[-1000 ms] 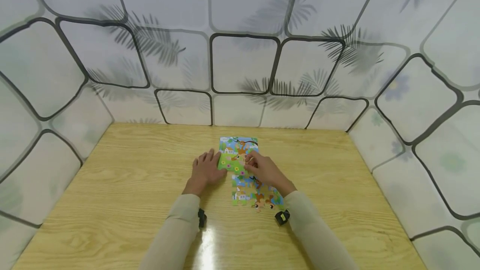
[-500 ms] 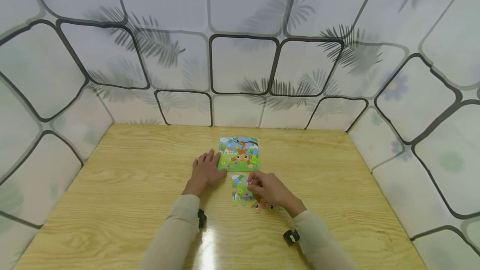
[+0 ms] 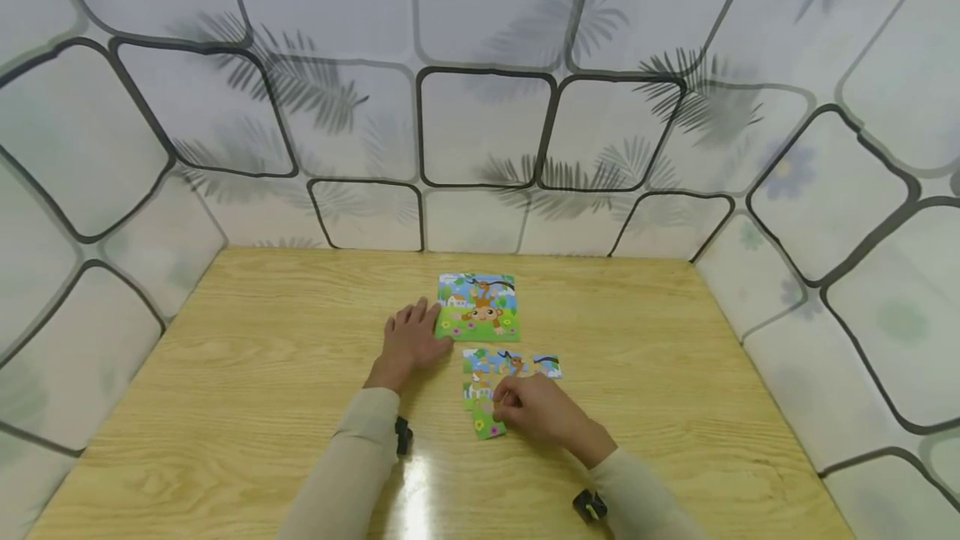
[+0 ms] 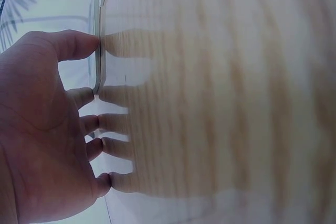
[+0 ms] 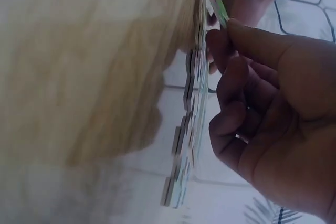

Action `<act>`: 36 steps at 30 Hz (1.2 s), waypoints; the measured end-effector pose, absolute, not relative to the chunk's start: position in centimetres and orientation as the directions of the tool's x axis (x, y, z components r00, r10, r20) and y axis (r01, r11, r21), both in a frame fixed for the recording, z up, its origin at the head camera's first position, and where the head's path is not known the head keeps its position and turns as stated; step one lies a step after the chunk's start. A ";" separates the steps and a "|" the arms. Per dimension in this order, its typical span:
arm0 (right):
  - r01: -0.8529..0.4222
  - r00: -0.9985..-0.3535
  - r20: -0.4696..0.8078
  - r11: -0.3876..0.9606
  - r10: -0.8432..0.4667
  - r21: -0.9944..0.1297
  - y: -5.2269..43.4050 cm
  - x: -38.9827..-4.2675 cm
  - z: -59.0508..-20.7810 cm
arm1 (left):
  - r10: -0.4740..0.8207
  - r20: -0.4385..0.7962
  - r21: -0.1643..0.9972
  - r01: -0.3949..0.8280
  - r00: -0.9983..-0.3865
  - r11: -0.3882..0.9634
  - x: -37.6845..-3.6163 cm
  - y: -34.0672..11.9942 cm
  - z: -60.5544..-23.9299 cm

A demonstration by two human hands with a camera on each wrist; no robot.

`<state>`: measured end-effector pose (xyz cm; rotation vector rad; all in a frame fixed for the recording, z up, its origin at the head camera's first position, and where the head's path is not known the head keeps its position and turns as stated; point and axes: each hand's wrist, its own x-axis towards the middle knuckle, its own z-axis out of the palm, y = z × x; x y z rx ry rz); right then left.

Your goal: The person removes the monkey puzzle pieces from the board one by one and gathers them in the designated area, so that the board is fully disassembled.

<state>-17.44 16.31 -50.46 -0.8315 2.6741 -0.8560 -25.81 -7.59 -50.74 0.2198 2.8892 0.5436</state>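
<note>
My right hand (image 3: 543,415) pinches a green puzzle piece (image 3: 487,426) with flowers between thumb and fingertips. In the head view it overlaps the lower edge of several laid-out puzzle pieces (image 3: 476,361). The right wrist view shows this piece (image 5: 219,9) tilted, just above the thin stack-like edge of the others. My left hand (image 3: 410,340) rests on the table with its fingers spread, beside the left edge of a square monkey picture board (image 3: 480,311). In the left wrist view its fingertips touch the tabletop. Some pieces are hidden under the right hand.
The wooden table (image 3: 300,357) carries the board and the pieces in its middle. One piece (image 3: 547,365) with a dark branch lies at the right, a small gap from the others. Patterned white walls (image 3: 487,123) enclose the back and sides.
My right hand has come from the picture board toward me with the green puzzle piece, passing over the laid-out pieces to their lower left. The left hand has stayed in place.
</note>
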 end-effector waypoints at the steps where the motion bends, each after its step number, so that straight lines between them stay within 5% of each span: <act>1: -0.453 -0.818 -0.035 0.680 -0.574 -0.577 16.2 -17.3 -50.4 | 0.179 -0.161 0.371 0.108 -0.971 0.922 -25.8 -7.6 -50.7; 11: -0.523 -0.788 -0.080 0.732 -0.611 -0.436 15.0 -16.3 -50.0 | 0.179 -0.160 0.380 0.106 -0.971 0.919 -26.0 -7.6 -51.0; 22: -0.472 -0.804 -0.047 0.685 -0.592 -0.556 15.2 -18.5 -48.8 | 0.164 -0.167 0.383 0.090 -0.972 0.920 -25.7 -7.8 -51.0; 31: -0.266 -0.868 -0.142 0.687 -0.476 -0.676 14.8 -22.7 -48.5 | 0.158 -0.165 0.385 0.084 -0.974 0.919 -25.8 -7.8 -51.0; 36: -0.233 -0.900 -0.146 0.737 -0.410 -0.634 14.3 -25.0 -49.0 | 0.168 -0.180 0.384 0.088 -0.969 0.919 -26.0 -7.5 -51.0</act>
